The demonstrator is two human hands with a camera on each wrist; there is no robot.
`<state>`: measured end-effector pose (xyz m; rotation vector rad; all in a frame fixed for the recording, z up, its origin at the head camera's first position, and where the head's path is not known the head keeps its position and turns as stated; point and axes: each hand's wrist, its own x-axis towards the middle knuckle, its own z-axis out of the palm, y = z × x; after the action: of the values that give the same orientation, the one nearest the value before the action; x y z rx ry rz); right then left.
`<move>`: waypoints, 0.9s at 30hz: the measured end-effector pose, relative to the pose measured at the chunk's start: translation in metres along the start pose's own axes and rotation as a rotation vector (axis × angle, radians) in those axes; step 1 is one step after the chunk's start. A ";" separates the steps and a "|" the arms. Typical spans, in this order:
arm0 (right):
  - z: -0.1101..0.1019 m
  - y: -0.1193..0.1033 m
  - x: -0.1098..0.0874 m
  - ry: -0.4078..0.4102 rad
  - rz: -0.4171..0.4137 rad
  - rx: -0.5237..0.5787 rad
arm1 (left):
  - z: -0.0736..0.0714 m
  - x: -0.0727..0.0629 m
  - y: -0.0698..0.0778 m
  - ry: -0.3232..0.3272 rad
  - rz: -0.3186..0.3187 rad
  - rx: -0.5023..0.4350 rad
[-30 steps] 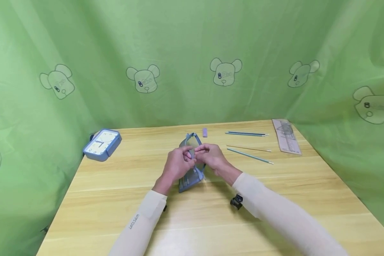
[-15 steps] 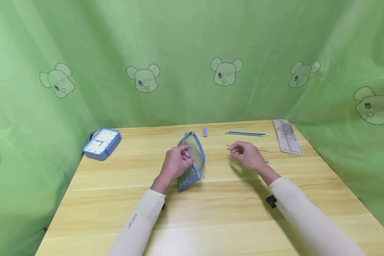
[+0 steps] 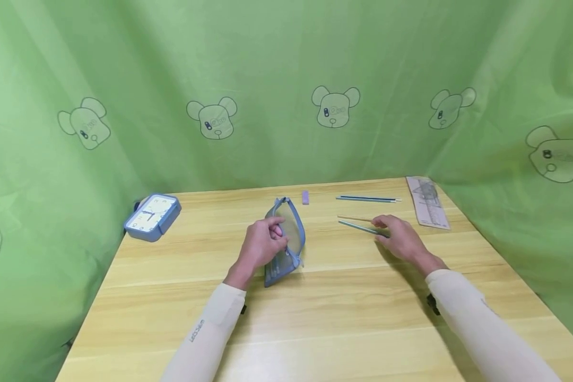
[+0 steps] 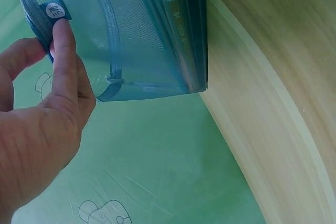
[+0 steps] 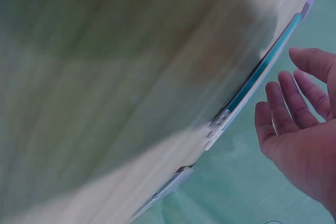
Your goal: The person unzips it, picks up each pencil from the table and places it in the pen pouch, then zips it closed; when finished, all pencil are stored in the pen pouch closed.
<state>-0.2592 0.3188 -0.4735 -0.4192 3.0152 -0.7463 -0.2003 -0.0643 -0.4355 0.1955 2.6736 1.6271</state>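
Observation:
My left hand point(image 3: 262, 244) pinches the rim of a blue mesh pencil case point(image 3: 294, 225) standing unzipped on the table, its mouth gaping toward the right. Several pencils point(image 4: 176, 30) show through the mesh in the left wrist view, and a finger lies by the round label point(image 4: 55, 10). Over on the right, my right hand point(image 3: 402, 239) hovers above a natural-wood pencil point(image 3: 353, 217) and a teal pencil point(image 3: 357, 226), covering their eraser ends. Its fingers are spread and loosely bent, with nothing between them in the right wrist view.
Two blue pencils point(image 3: 366, 199) lie farther back, and a purple eraser point(image 3: 305, 198) sits behind the case. A flat packet of clear rulers point(image 3: 427, 204) is at the right edge. A blue clock point(image 3: 153, 216) stands at the back left. Green curtain point(image 3: 277, 148) encloses the table.
My right hand has left the pencil case's rim and moved right to the two nearer pencils. The left hand stays on the case, whose mouth now shows more fully.

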 end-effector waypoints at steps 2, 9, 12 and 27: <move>0.000 0.004 0.001 -0.011 -0.001 -0.009 | -0.001 0.000 0.000 -0.002 0.008 0.002; 0.001 0.011 0.004 -0.029 -0.023 -0.016 | -0.002 0.002 -0.001 0.002 0.010 0.003; 0.002 0.011 0.005 -0.035 -0.043 -0.014 | -0.002 0.002 -0.002 0.000 0.009 0.004; 0.009 0.003 0.003 -0.060 -0.099 0.000 | -0.001 0.002 0.000 0.002 0.000 0.012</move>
<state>-0.2621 0.3168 -0.4828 -0.5836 2.9566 -0.7257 -0.2022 -0.0653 -0.4348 0.1933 2.6857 1.6127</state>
